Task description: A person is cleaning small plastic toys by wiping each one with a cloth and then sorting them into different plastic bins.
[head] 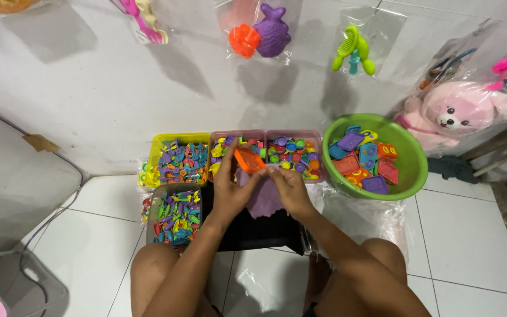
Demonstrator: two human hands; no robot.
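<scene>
My left hand (230, 188) holds a small orange plastic toy tray (249, 159) over a purple plastic piece (264, 196) that lies on a black surface (259, 233) in front of my knees. On the purple piece's right edge rests my right hand (290, 189), fingers pinching it. Both hands are close together, just in front of the pink bin of small round toy pieces (291, 154).
A yellow bin (178, 158) and a grey bin (174, 218) hold several small colourful toy parts at left. A green bowl (409, 161) with toy trays stands at right. Clear plastic bags (371, 220) lie beside it. A pink plush bear (453, 114) and bagged toys hang on the wall.
</scene>
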